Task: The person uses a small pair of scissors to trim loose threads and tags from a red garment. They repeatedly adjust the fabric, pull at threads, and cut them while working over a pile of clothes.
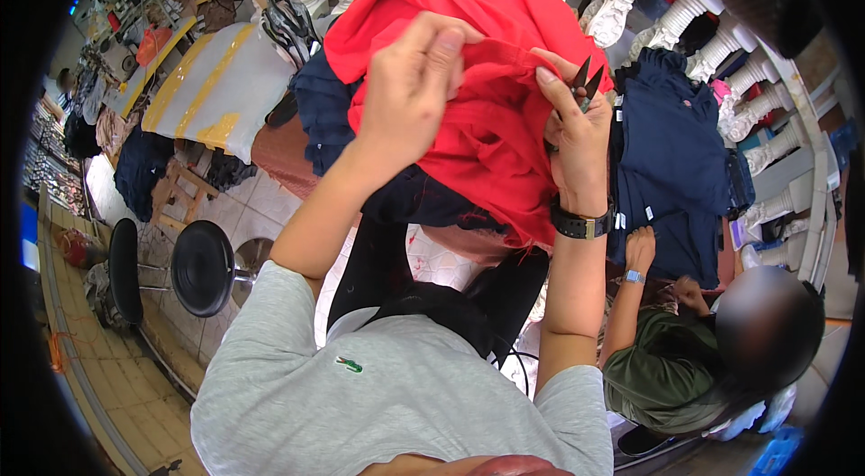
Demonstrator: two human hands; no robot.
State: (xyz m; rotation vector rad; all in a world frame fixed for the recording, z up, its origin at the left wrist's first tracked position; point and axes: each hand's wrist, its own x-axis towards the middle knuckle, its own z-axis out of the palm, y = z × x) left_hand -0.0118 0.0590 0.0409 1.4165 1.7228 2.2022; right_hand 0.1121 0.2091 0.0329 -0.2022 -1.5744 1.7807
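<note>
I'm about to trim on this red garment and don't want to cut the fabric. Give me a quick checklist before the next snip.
1. Left hand pinches the red garment edge: ok.
2. Right hand holds the small black snips: ok.
3. Snip blades parted, tips pointing up clear of the cloth: ok.
4. Loose thread to cut located: cannot tell, too small to see.
5. Fabric drawn taut between the hands: cannot tell, folds hide it.
6. Co-worker's hand on the navy garments, away from the blades: ok.
</note>
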